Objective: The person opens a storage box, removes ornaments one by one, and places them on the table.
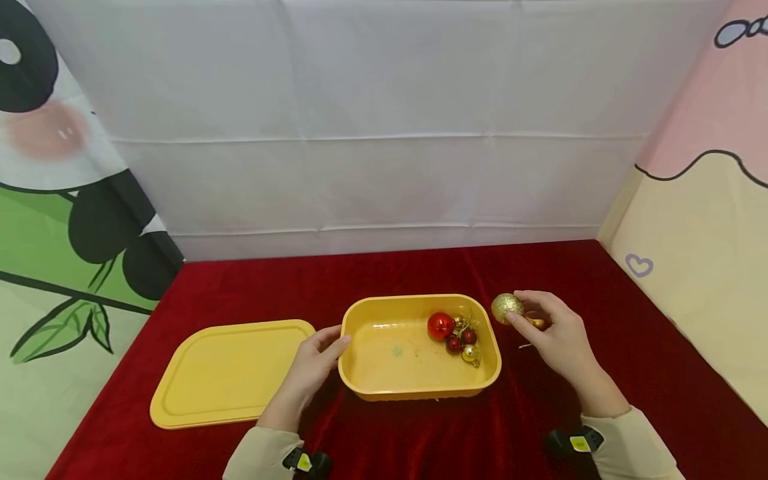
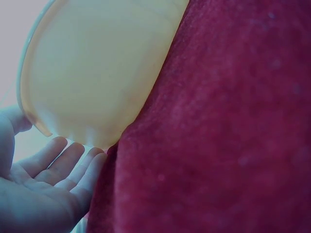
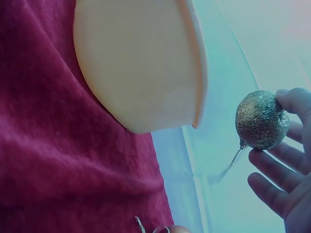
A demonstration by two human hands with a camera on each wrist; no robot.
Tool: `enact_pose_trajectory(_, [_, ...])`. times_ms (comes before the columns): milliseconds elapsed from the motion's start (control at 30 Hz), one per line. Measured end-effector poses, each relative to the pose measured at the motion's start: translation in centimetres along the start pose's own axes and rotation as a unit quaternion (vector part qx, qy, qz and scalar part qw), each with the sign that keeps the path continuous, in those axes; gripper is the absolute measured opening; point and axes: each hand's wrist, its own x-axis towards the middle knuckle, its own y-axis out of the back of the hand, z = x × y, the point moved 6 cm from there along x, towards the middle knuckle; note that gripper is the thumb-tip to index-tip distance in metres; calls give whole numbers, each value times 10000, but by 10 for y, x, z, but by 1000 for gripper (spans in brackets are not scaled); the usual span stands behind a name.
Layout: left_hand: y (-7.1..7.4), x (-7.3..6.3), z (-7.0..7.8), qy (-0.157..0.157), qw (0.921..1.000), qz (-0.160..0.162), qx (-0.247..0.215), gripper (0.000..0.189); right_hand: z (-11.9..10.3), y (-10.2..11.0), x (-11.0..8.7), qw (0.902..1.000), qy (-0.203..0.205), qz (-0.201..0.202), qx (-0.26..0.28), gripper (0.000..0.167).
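My left hand (image 1: 307, 367) holds the left end of a yellow plastic box (image 1: 378, 370), its thumb at the rim and its fingertips against the outer wall (image 2: 97, 73). Inside the box, at the right end, lie a shiny red Christmas ball (image 1: 441, 326), two small dark red balls (image 1: 453, 344) and small gold ornaments (image 1: 470, 353). Just beyond the right rim, my right hand (image 1: 557, 337) pinches a glittery gold Christmas ball (image 1: 507, 308) between thumb and fingers. A string hangs from that ball in the right wrist view.
Left of the box lies a flat yellow lid (image 1: 231, 373) on the dark red cloth (image 1: 408, 440). Another gold ornament (image 1: 537, 322) shows partly behind my right hand. A white fabric wall (image 1: 384, 180) stands at the back, with printed panels on both sides.
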Motion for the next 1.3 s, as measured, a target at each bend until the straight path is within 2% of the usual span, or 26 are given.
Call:
enact_pose_trajectory(300, [-1, -1, 2, 64, 10000, -55, 17, 47, 7, 16, 4, 9996, -2, 288, 9, 37])
enact_pose_trajectory(700, [-1, -1, 3, 81, 9999, -105, 67, 48, 35, 31, 5, 9970, -638, 265, -335, 38])
enact_pose_trajectory(1300, [0, -1, 4, 102, 9998, -132, 91, 48, 68, 38, 1, 9880, -1379, -299, -627, 47])
